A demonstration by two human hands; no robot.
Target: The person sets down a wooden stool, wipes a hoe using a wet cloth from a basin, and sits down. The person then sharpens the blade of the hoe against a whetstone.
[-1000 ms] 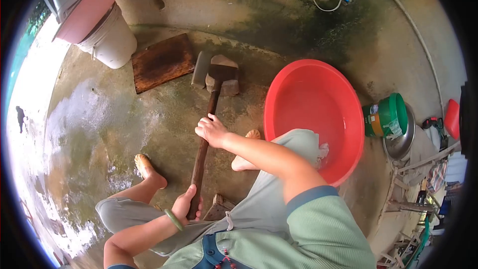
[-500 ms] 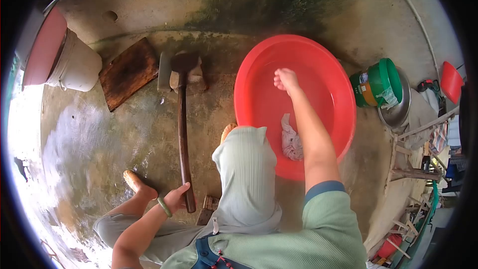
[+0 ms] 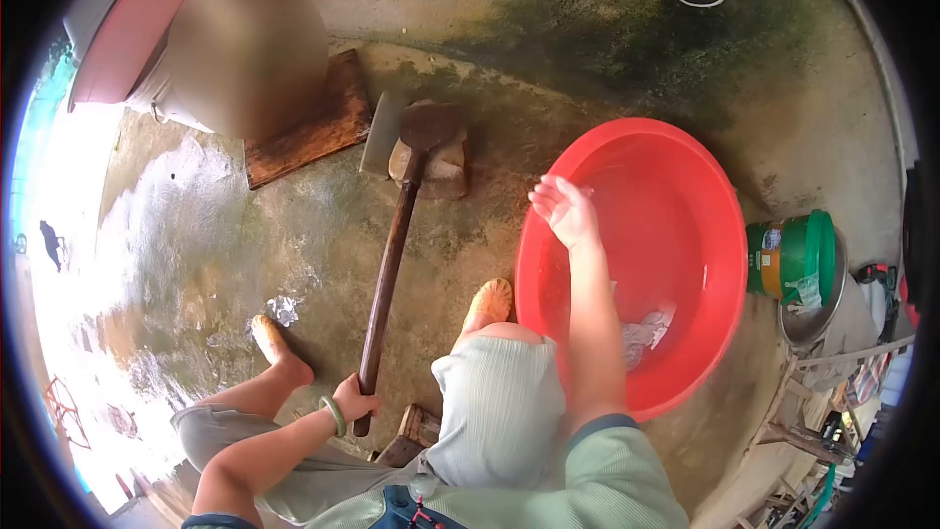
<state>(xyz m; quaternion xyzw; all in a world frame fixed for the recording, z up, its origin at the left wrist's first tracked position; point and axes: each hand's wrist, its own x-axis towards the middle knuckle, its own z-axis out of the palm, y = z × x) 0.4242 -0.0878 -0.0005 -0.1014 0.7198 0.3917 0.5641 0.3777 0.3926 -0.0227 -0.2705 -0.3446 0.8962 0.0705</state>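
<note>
My left hand (image 3: pixel 354 400), with a green bangle at its wrist, is closed round the lower end of a long wooden handle (image 3: pixel 388 284). The handle's dark head (image 3: pixel 431 125) lies on a block (image 3: pixel 443 168) on the wet floor. My right hand (image 3: pixel 565 210) is raised near the left rim of a large red basin (image 3: pixel 727 313), its fingers apart and nothing in them. Inside the basin, a pale wet cloth (image 3: pixel 646 333) lies towards the near side.
A dark wooden board (image 3: pixel 311 141) lies beyond the block, beside a pink basin (image 3: pixel 132 24). Right of the red basin are a green bucket (image 3: pixel 798 253) and a metal bowl (image 3: pixel 808 321). A low wooden stool (image 3: pixel 403 439) is beneath me.
My right hand has come off the handle, swung over the red basin and moved back to its left rim, fingers now spread. My left hand has kept its hold. The view has shifted.
</note>
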